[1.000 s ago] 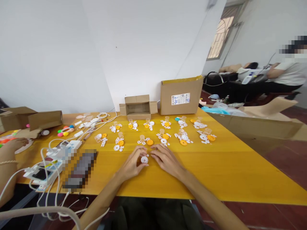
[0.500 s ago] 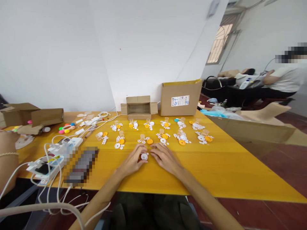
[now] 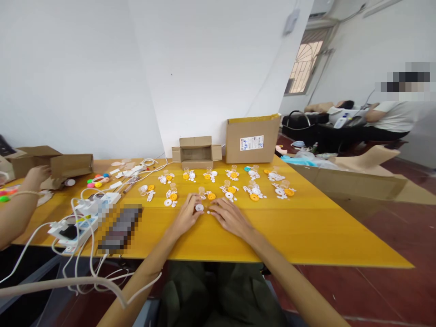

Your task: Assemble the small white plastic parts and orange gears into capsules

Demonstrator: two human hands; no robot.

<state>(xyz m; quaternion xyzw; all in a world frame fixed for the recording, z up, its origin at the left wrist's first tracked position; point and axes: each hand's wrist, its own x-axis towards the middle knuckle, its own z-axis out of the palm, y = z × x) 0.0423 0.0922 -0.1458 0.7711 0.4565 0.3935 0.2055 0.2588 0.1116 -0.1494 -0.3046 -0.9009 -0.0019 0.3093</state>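
- White disc (image 3: 199, 207) sits in the gap between thumb and fingers of left hand (image 3: 185, 218), near the table's front-centre.
- Left hand: curled round the disc, thumb on the near side, fingers on the far side. Can't tell if it's actually gripping.
- Right hand (image 3: 231, 218): fingers slightly bent, apart, pointing at left hand. Hands don't touch.
- Small white piece (image 3: 208, 212) lies between the hands, just beside right thumb.
- Orange wheel (image 3: 211, 196) just beyond right fingertips; clear cup (image 3: 201, 190) stands to its left.
- Part clusters in two rows across the yellow table (image 3: 299, 236): clear cups, white and orange wheels, one teal disc (image 3: 247, 168) in back row.
- Left side: dark slab (image 3: 121, 227), pixelated; power strip (image 3: 105, 204) with white cables; coloured balls (image 3: 98, 180).
- Far left: co-worker's hand (image 3: 40, 172) at a cardboard box (image 3: 73, 167).
- Back edge: small open carton (image 3: 197, 154) beside larger labelled carton (image 3: 252, 141), against white wall.
- Right background: seated person (image 3: 391, 118), white top.
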